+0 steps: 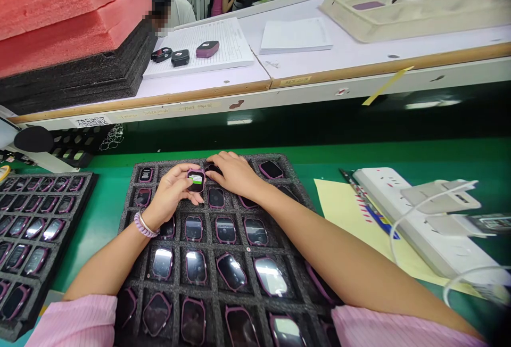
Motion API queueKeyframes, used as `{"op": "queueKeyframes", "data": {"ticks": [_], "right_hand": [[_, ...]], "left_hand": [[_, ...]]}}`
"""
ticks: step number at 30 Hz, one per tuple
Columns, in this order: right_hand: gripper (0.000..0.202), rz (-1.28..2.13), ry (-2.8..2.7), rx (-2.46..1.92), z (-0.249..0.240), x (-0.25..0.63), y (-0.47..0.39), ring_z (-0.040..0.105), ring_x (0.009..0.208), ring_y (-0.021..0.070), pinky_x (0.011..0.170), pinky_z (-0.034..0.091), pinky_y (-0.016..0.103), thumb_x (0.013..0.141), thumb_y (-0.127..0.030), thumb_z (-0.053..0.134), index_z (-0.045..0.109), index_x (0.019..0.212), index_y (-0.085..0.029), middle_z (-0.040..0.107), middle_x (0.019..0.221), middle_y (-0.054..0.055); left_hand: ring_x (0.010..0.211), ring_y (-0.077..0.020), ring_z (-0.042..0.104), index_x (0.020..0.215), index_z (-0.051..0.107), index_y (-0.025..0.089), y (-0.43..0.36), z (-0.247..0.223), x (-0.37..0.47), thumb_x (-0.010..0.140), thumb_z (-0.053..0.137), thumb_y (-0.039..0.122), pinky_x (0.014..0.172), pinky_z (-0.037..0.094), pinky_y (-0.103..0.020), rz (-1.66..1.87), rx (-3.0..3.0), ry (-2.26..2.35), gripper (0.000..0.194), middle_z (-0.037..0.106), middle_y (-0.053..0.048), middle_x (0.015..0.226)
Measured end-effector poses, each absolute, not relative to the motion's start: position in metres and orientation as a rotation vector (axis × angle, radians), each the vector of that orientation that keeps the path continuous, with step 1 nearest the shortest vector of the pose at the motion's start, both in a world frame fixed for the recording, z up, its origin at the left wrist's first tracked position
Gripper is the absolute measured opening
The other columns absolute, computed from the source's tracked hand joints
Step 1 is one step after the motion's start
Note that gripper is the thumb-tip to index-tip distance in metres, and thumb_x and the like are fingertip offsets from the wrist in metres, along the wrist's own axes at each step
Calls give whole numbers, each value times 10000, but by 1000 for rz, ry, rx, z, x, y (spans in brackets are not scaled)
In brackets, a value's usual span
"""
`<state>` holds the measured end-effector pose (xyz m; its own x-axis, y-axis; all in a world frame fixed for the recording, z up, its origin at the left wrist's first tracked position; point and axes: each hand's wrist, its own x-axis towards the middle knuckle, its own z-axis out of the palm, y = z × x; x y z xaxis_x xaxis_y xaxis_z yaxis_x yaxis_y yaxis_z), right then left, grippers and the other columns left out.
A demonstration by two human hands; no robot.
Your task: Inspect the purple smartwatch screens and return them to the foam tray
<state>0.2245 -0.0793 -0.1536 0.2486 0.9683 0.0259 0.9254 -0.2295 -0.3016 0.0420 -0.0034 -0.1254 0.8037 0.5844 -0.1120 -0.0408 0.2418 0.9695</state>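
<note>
Between the thumb and fingers of my left hand (172, 187) is a purple-framed watch (196, 181), its screen lit with a green and white display. Just right of it, my right hand (233, 172) reaches over the top row of the black foam tray (211, 238), its fingers at a dark-screened watch (213, 168) in a compartment. Whether those fingertips grip that watch cannot be made out. Purple-framed watches fill many compartments, most with dark or reflecting screens. One at the top left (146, 174) shows white text.
Another watch tray (90, 187) lies at the left. A white power strip (427, 224) with plugs and cables, yellow paper (335, 198) and pens are at the right. The shelf (287, 78) holds foam blocks (72, 6), papers and several watches. Two people are beyond.
</note>
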Motion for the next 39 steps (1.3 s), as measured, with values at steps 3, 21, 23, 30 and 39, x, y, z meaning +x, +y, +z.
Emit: {"op": "queueKeyframes", "data": {"ticks": [3,21,23,30,39], "right_hand": [[360,239,-1768,-2268,-154,225,-79,546,1200,345,967,458,462,1053,-291,630,599,1379,-143,621,1289,149],[355,231,-1773,-2251,-156,226,-80,553,1175,348,944,460,448,1042,-281,626,602,1372,-152,625,1275,154],[355,226,-1780,-2250,-156,226,-80,550,1178,349,940,455,444,1040,-274,619,598,1375,-157,623,1280,155],[337,222,-1774,-2266,-155,225,-78,552,1199,338,967,448,443,1045,-276,617,609,1359,-153,625,1285,148],[318,124,-1829,-2168,-176,237,-78,571,1146,354,929,460,444,1026,-298,587,628,1309,-161,648,1220,153]], "left_hand": [[557,-172,682,1117,603,139,-3,-126,42,776,723,317,515,559,-245,454,1271,515,403,648,-29,858],[552,-136,651,1175,626,141,-7,-121,37,810,740,297,508,515,-208,440,1310,479,413,660,-41,869],[564,-135,647,1205,629,140,-7,-119,37,821,728,305,519,515,-210,425,1290,453,429,663,-48,878],[715,-94,618,1370,611,282,-41,-84,15,775,831,125,602,491,-137,293,1197,225,653,688,-47,993],[943,-247,718,1383,628,261,-89,-51,-35,735,909,412,540,455,-147,-84,846,129,723,711,-107,957]]}}
